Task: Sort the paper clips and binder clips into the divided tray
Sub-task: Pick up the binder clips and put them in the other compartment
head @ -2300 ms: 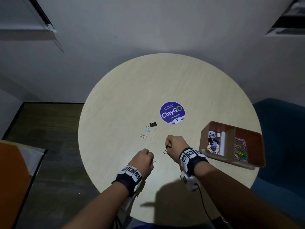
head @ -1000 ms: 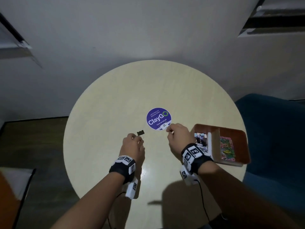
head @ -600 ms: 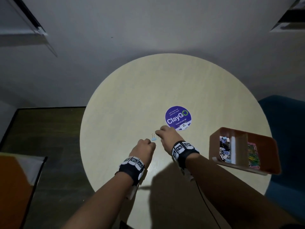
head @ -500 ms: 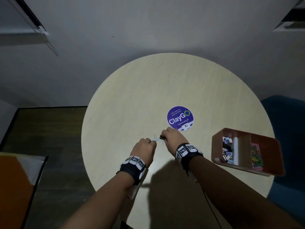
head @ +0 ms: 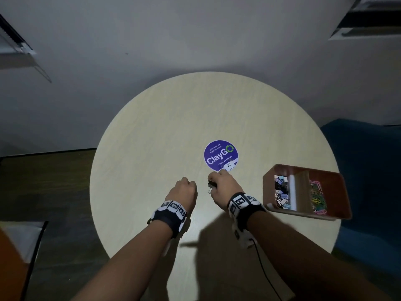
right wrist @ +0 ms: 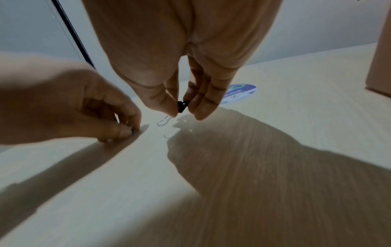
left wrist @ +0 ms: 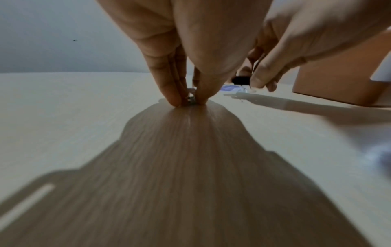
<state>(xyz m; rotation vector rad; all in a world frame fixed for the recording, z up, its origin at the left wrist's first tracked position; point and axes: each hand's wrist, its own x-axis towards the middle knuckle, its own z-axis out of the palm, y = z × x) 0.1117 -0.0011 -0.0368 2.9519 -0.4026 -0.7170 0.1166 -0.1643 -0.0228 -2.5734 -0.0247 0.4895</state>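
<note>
My right hand [head: 219, 187] pinches a small black binder clip [right wrist: 182, 106] between thumb and fingers, just above the round table [head: 152, 131]; its wire handle [right wrist: 164, 121] hangs down. My left hand [head: 184, 192] is beside it, fingertips [left wrist: 175, 98] down on the table, pinching a small clip [left wrist: 191, 98] that is mostly hidden. The brown divided tray [head: 338, 181] stands to the right, with binder clips [head: 281, 194] in its left compartment and coloured paper clips [head: 318, 198] in its right one.
A purple round ClayGo sticker [head: 221, 155] lies just beyond the right hand. A blue chair [head: 368, 170] sits past the table's right edge. Dark floor shows at the left.
The black binder clip has come off the table in my right hand's pinch. My left hand has closed its fingertips onto the small clip that lay between the hands.
</note>
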